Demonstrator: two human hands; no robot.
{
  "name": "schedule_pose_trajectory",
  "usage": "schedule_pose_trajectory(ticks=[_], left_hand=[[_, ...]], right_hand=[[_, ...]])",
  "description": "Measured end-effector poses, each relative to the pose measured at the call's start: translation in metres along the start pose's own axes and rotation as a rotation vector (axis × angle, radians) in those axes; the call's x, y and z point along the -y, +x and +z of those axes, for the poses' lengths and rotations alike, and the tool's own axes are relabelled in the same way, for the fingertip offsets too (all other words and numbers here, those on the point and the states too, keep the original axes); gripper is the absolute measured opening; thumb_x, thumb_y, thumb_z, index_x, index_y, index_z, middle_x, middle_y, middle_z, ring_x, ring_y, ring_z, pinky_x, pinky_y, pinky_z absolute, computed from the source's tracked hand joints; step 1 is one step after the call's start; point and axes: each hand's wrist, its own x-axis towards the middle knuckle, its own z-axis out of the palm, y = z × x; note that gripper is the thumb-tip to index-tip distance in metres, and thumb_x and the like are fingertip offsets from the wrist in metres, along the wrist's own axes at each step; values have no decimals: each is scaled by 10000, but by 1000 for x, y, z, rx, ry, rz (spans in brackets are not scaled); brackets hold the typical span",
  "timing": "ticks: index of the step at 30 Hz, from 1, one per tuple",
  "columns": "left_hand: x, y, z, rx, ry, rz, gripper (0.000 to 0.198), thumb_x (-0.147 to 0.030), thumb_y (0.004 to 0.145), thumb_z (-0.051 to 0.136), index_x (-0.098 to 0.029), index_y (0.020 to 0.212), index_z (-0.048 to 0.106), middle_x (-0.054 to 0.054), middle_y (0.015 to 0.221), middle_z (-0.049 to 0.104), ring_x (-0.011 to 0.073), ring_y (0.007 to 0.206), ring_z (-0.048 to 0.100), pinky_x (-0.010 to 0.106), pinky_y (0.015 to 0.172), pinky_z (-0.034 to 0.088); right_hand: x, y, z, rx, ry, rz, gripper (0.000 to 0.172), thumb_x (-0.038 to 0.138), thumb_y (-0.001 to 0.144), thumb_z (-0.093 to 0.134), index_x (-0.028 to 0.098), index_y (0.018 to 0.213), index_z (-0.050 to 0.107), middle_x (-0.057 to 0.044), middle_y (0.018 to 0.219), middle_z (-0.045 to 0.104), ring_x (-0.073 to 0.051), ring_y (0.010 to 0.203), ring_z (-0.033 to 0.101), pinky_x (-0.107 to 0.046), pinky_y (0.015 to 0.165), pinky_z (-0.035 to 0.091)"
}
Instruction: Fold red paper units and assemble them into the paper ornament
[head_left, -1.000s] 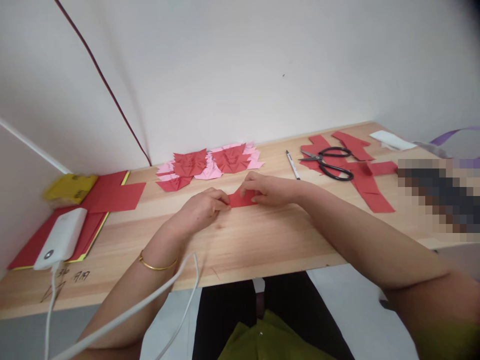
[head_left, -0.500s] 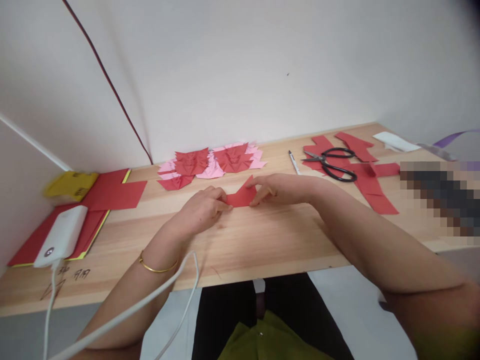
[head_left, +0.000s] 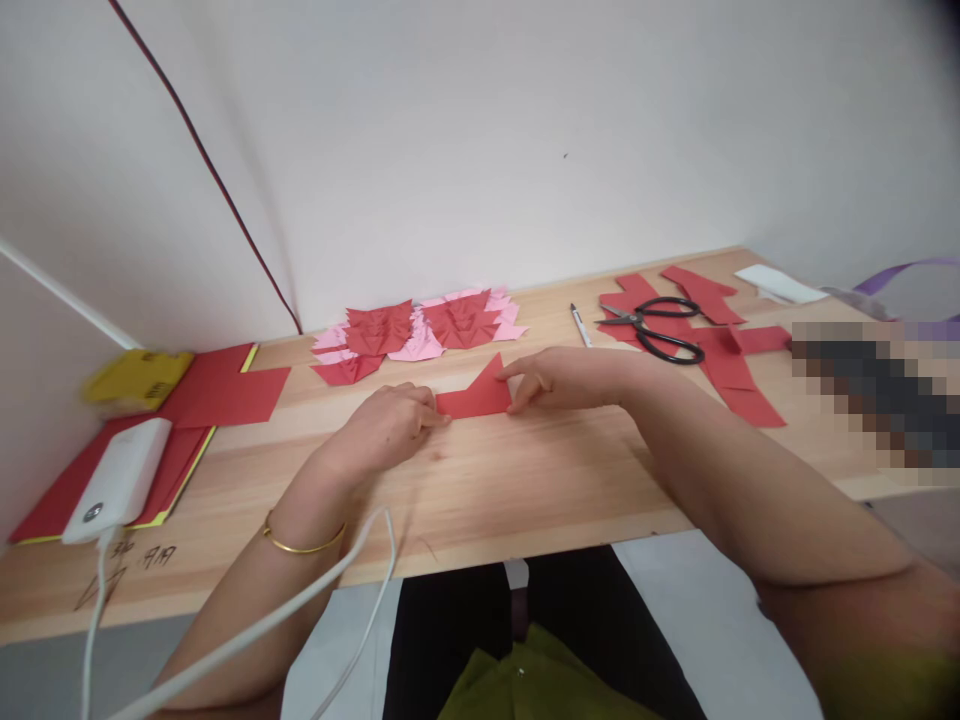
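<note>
Between my hands, on the wooden table, lies a folded piece of red paper (head_left: 480, 393) with one pointed corner standing up at its right end. My left hand (head_left: 395, 425) is closed on the paper's left end, fingers curled and pressing at the edge. The thumb and index finger of my right hand (head_left: 551, 380) pinch the right end, one fingertip near the upper corner and the other at the lower edge. Just behind the paper are folded red pieces (head_left: 379, 330) and folded pink pieces (head_left: 416, 340), lined up in overlapping rows.
Black-handled scissors (head_left: 652, 325) lie on red paper cutouts (head_left: 742, 385) at the right, near a pen (head_left: 580, 325). At the left, a white power bank (head_left: 120, 480) with a cable and a yellow packet (head_left: 142, 378) rest on red paper sheets (head_left: 225, 395). A wall stands behind.
My left hand has slid a little left along the red paper, so more of its strip shows between my hands. My right hand stays at the pointed end.
</note>
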Motion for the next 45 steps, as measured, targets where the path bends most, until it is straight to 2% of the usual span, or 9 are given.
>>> schedule_pose_trajectory(ticks=[6,10,16,21,23,26,35,42,45], left_hand=[[-5,3,-5,87,-38,-76,285,-231,890,427,-213,854,709,40,830,648,137,772,579,255,701,422],[-8,4,-5,72,-70,-45,281,-243,875,444,-184,765,696,49,837,640,150,799,580,270,726,444],[-10,6,0,3,-129,24,282,-214,874,433,-161,728,668,69,1238,578,190,1124,525,317,953,417],[-9,10,6,-39,-131,22,216,-250,867,471,-163,795,656,88,1081,633,193,1012,566,331,872,452],[-10,11,7,-51,-119,39,206,-266,865,483,-161,800,648,86,962,633,188,932,567,326,825,452],[-12,13,9,-50,-86,43,216,-279,876,471,-161,820,643,67,846,596,175,846,544,309,775,433],[-14,14,16,-16,18,47,273,-307,893,454,-211,1049,657,60,846,567,166,796,512,307,740,411],[-15,14,15,-71,-63,109,250,-247,885,470,-201,1037,663,75,1218,583,207,1052,504,377,907,405],[-14,15,17,-67,-79,109,248,-234,877,483,-208,1053,655,63,1254,583,203,1072,502,382,923,405]], right_hand=[[0,0,-1,25,20,29,362,116,745,535,329,959,736,51,1345,526,-236,1164,540,-328,932,436],[-2,1,0,37,45,30,347,146,767,521,332,968,733,45,1352,520,-241,1195,515,-342,956,417],[-12,2,4,-1,53,-15,335,150,778,505,337,930,738,47,1333,533,-218,1123,565,-335,911,442],[-19,14,13,-184,25,-44,279,103,743,490,248,799,721,-4,1083,672,-182,914,619,-288,785,466],[-21,22,17,-285,-10,8,277,79,734,465,204,812,699,-35,947,694,-182,845,613,-285,754,454],[-19,30,23,-372,-58,25,271,93,765,448,172,895,672,-67,938,684,-197,862,597,-293,756,432],[3,29,31,-320,-25,-189,256,182,855,458,172,984,678,-87,1006,646,-180,857,596,-295,759,442],[-13,30,27,-391,-158,-28,287,180,855,445,177,963,711,-93,1027,659,-212,863,610,-323,755,437],[-10,31,29,-418,-136,-92,286,201,871,444,167,984,705,-98,1029,656,-202,867,608,-312,760,435]])
